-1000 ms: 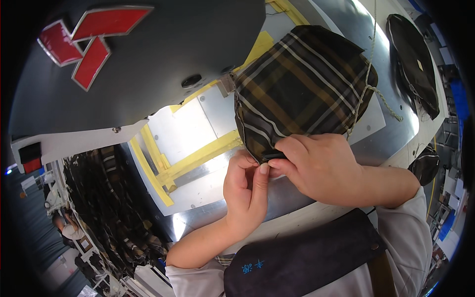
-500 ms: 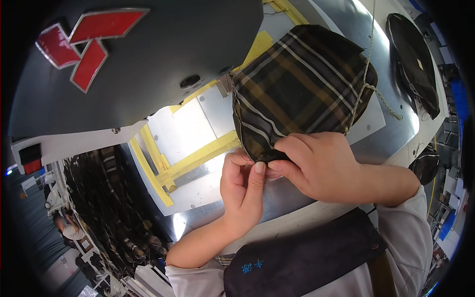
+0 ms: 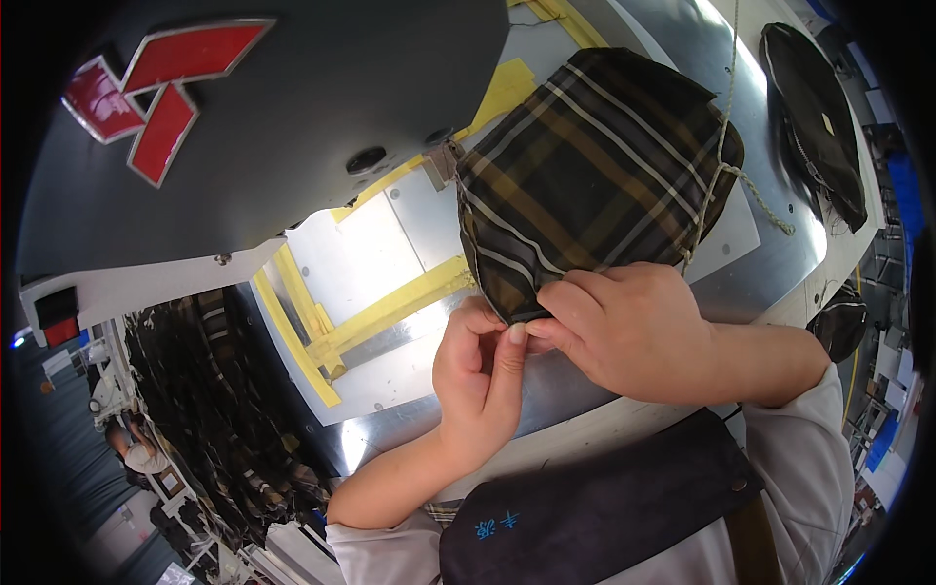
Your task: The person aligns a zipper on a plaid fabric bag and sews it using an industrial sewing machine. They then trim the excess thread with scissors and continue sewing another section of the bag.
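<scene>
A dark plaid fabric piece (image 3: 604, 166), brown with white stripes, lies over a metal work surface, its left edge against the sewing machine. At its near corner my left hand (image 3: 478, 361) is closed, thumb and fingers pinching the cloth's edge from below. Close beside it, my right hand (image 3: 624, 327) is closed on the same edge, its thumb and index fingertip almost touching the left thumb. The far side of the cloth and the fingertips beneath it are hidden. A knotted pale cord (image 3: 721, 171) hangs across the cloth's right side.
The dark machine head (image 3: 273, 117) with a red emblem fills the upper left. Yellow tape strips (image 3: 390, 302) mark the white plate under it. Striped cloth pieces (image 3: 214, 390) hang in a stack at left. A dark zippered pouch (image 3: 814, 127) lies at far right.
Both hands stay at the cloth's near corner, with the fingertips shifted slightly. The right thumb has come closer to the left thumb. The cloth has barely moved.
</scene>
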Demonstrator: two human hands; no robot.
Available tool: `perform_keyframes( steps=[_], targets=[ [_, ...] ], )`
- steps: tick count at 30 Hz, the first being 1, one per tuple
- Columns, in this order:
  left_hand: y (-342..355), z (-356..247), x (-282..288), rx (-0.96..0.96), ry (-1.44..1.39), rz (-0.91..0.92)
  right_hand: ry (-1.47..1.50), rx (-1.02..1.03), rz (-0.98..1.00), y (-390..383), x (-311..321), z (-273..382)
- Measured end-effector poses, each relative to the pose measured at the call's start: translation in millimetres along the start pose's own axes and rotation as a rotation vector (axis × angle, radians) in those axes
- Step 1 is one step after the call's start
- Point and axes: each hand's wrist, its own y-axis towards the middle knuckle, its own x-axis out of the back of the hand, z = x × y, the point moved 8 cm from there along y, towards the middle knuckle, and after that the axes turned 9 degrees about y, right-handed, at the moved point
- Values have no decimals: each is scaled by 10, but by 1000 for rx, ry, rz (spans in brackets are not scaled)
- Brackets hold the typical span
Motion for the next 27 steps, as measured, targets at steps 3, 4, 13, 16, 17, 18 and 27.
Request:
perform_keyframes(
  steps=[3,4,13,16,17,18,27],
  targets=[
    [5,-24,-7,-1,13,-1,-14,-8,55,21,7,-5],
    [11,-36,-9,-3,12,-4,-18,-14,79,30,7,-8],
    [64,-39,-12,44,-22,-4,43,-45,67,35,-1,-82],
    [51,13,-5,75,-148,14,5,-10,50,35,-30,-71],
    [52,11,2,87,-148,-1,2,-8,39,29,-16,-66],
    [60,1,11,99,-147,-18,0,-5,28,26,-5,-63],
    [67,-4,28,114,-173,-41,-15,13,-24,-11,35,-15]
  ],
)
